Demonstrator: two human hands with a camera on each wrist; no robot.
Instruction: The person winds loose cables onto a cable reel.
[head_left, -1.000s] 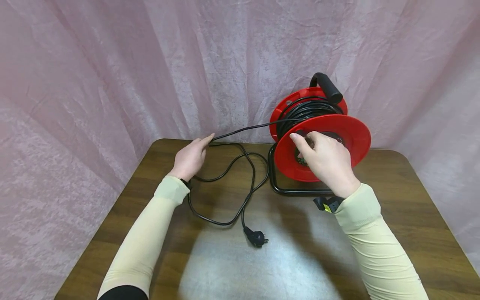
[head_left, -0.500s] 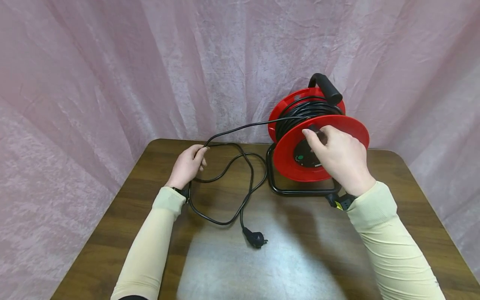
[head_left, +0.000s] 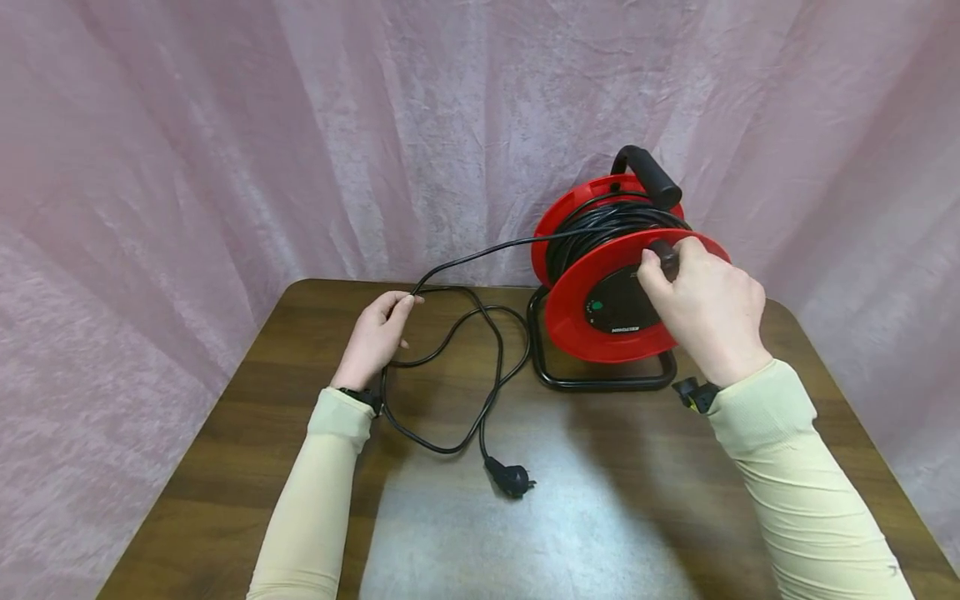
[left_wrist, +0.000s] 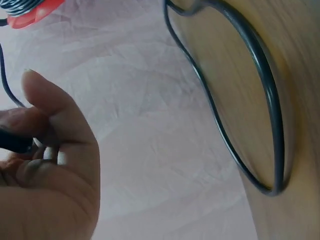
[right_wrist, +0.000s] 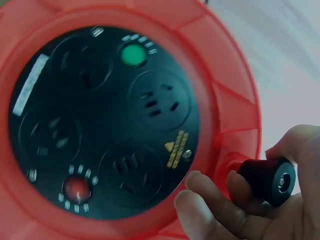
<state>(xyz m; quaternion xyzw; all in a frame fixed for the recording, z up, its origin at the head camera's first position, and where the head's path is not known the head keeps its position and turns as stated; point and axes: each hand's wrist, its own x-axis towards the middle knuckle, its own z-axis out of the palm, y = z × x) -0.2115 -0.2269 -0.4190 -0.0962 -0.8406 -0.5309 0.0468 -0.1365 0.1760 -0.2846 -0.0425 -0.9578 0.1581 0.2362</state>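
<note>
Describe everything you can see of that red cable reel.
The red cable reel stands far back on the table, on a black tubular frame with a handle on top. Black cable is wound between two plastic-looking red discs, one length running to the left hand. Its black face carries four sockets, a green spot and a red one. The right hand grips its black knob.

**Lane at six o'clock**

From the plug (head_left: 512, 479), tabletop (head_left: 525, 558) leaves a lane toward six o'clock, between sleeves (head_left: 311, 483) at nine and three. Black cord loops (head_left: 497, 388) obstruct eleven, a raised strand (head_left: 495, 247) twelve; the cable reel (head_left: 596, 271) blocks one, the right hand (head_left: 708, 308) two.
</note>
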